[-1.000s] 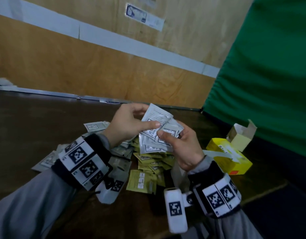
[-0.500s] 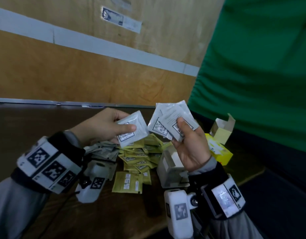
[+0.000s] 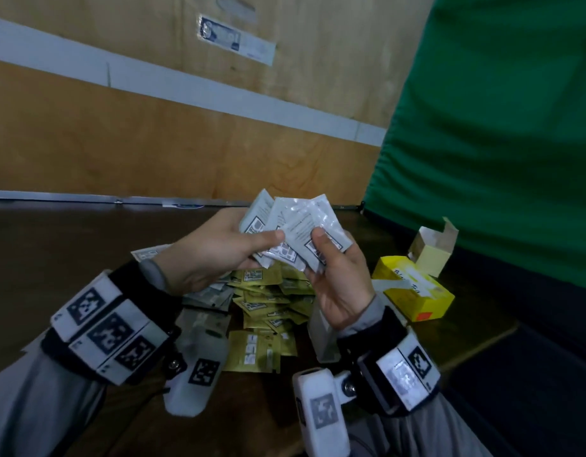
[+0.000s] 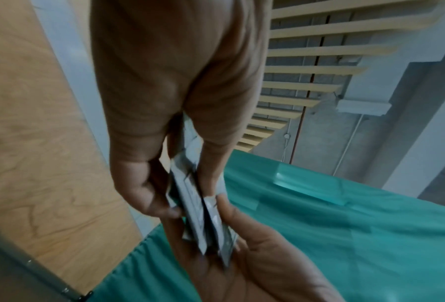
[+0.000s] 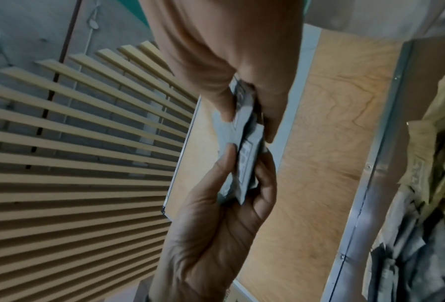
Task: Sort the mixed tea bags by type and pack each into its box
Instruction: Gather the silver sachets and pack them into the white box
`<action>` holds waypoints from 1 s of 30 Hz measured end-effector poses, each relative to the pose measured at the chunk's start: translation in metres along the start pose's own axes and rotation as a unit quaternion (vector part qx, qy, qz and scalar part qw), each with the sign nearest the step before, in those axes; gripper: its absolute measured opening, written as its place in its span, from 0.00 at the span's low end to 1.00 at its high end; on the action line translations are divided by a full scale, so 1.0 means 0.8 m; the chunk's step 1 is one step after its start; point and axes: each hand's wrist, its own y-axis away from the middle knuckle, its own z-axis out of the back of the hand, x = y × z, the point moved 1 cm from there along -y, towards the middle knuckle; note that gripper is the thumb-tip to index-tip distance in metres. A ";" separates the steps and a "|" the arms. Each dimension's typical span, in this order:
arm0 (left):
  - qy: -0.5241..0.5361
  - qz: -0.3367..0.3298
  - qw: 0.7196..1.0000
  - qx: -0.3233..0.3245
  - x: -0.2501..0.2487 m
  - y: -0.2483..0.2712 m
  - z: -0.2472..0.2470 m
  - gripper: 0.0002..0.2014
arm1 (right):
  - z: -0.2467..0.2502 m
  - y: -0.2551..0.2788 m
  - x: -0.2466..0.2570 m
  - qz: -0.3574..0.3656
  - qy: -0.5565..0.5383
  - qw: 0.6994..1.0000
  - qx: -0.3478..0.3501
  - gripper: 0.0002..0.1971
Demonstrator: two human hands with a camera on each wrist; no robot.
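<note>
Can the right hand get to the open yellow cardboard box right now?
Probably not yet: the right hand grips the fanned grey foil tea sachets, though nothing stands between it and the yellow cardboard box.

In my left wrist view, the left hand [image 4: 169, 92] reaches down from the top of the frame, its thumb and fingers pinching a thin stack of grey tea bags [image 4: 200, 214] seen edge-on at centre. The right hand [image 4: 257, 265] comes up from the bottom, palm facing the camera, its thumb pressed against the same stack. A wooden panel [image 4: 35, 143] fills the left side; a green cloth [image 4: 345, 235] spreads across the lower right, with pale slats [image 4: 314, 51] at upper right.
</note>
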 end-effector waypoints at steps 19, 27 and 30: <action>0.191 0.003 0.981 -0.005 0.009 -0.002 -0.025 0.12 | 0.004 0.005 0.007 0.192 0.566 0.796 0.090 0.18; 0.172 0.020 0.985 0.024 0.005 0.000 -0.031 0.11 | -0.024 -0.004 0.039 0.272 0.690 0.625 0.242 0.63; 0.193 0.041 0.979 0.056 0.001 0.003 -0.030 0.11 | -0.024 -0.009 0.034 0.320 0.606 0.689 0.236 0.47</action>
